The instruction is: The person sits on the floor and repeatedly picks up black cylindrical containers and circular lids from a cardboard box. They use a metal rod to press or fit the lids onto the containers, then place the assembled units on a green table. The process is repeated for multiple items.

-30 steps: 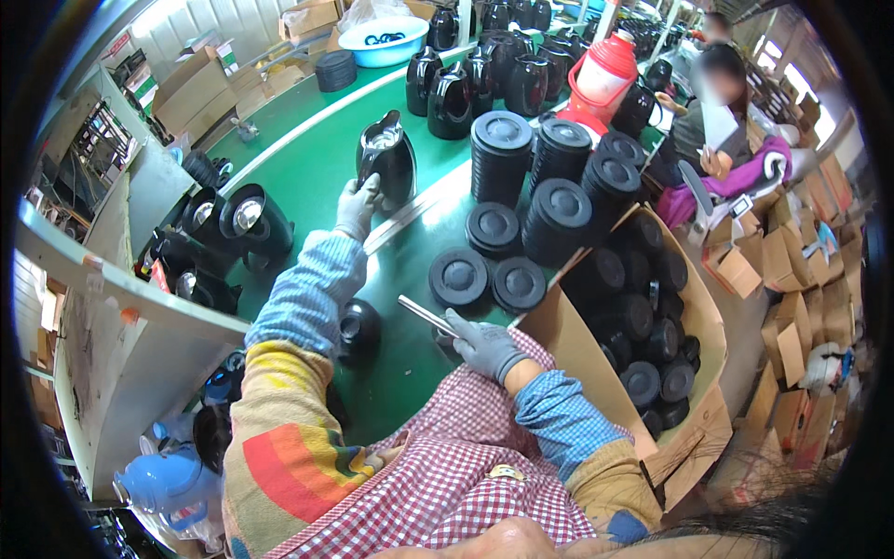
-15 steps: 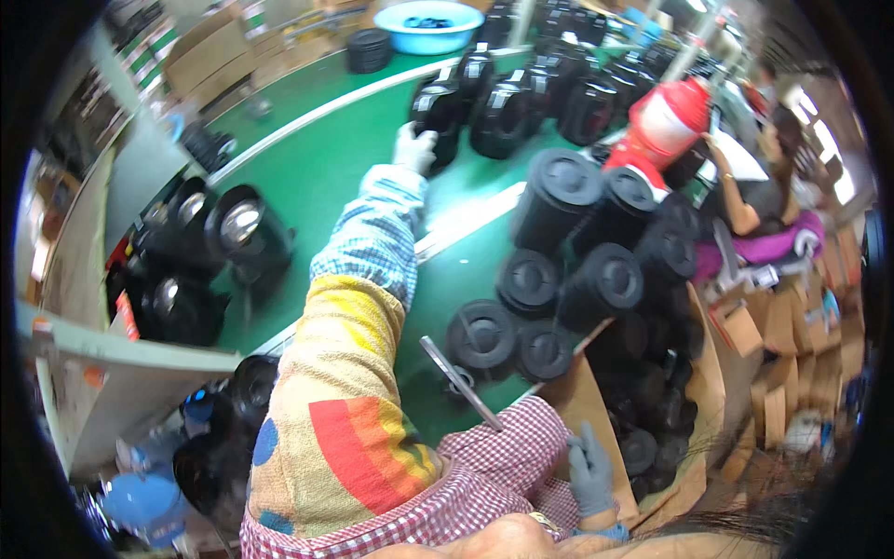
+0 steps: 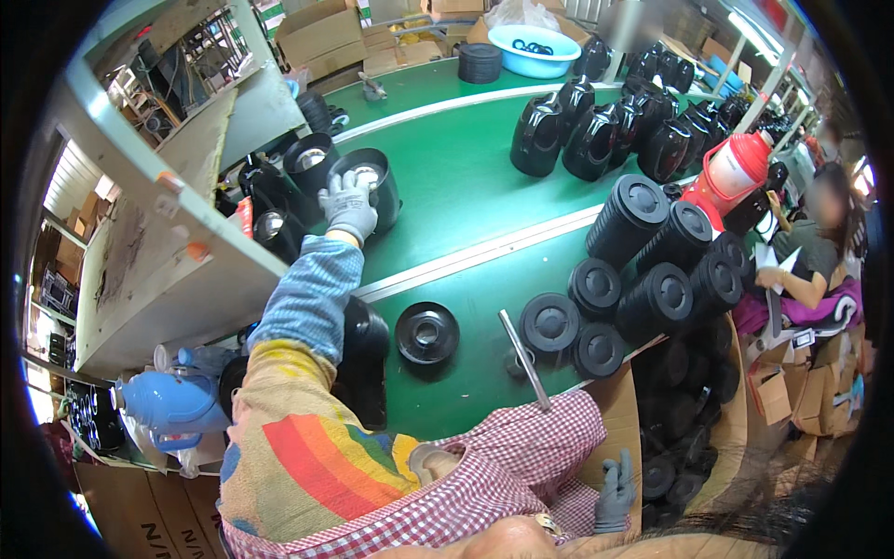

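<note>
"What stood in the middle?"
"A long green table (image 3: 447,205), crossed by a pale strip (image 3: 507,248), with a soft shine on its top."
"And the light?"
"A tube light (image 3: 752,34) glowed toward two o'clock."
"Over on the left?"
"A pale metal frame (image 3: 131,138) slanted at ten, a whitish panel (image 3: 177,289) at nine."
"Elsewhere?"
"Open cardboard boxes (image 3: 326,42) sat at eleven; more boxes (image 3: 782,382) lay jumbled between three and four."

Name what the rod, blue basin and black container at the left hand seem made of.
Rod: likely polished metal, from its silvery gleam. Blue basin: apparently smooth plastic, given its even colour and sheen. Black container: probably satin plastic, from its soft sheen; its silvery inside could be metal or mirrored glass.
</note>
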Demonstrator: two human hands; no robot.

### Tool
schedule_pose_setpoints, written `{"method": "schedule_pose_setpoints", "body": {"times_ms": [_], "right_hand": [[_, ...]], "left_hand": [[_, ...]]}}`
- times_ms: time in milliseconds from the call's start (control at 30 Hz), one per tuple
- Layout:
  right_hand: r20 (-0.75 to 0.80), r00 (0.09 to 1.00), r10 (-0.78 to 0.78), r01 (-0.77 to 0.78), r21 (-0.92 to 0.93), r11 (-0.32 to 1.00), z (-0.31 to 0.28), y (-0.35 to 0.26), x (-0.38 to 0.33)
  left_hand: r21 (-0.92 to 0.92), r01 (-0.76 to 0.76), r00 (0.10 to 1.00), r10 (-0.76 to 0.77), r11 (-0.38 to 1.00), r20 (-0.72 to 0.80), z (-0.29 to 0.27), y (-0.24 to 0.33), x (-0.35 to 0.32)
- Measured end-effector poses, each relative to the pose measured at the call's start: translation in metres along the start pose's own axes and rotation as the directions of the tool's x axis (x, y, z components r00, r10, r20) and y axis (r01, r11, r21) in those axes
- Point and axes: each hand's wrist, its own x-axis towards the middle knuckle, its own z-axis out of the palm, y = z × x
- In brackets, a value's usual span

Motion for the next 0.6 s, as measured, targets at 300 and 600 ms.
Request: {"method": "schedule_pose_setpoints", "body": {"times_ms": [300, 600], "right_hand": [[-0.139, 0.962, -0.235, 0.245, 0.058, 0.968, -0.032, -0.055, -0.045], [-0.15, 0.914, -0.376, 0.4, 0.189, 0.897, -0.029, -0.144, -0.027]], "left_hand": [[-0.133, -0.725, 0.642, 0.593, 0.675, -0.487, -0.107, 0.07, -0.118], [-0.18, -0.979, 0.024, 0.826, -0.095, -0.563, -0.188, 0.21, -0.358]]}}
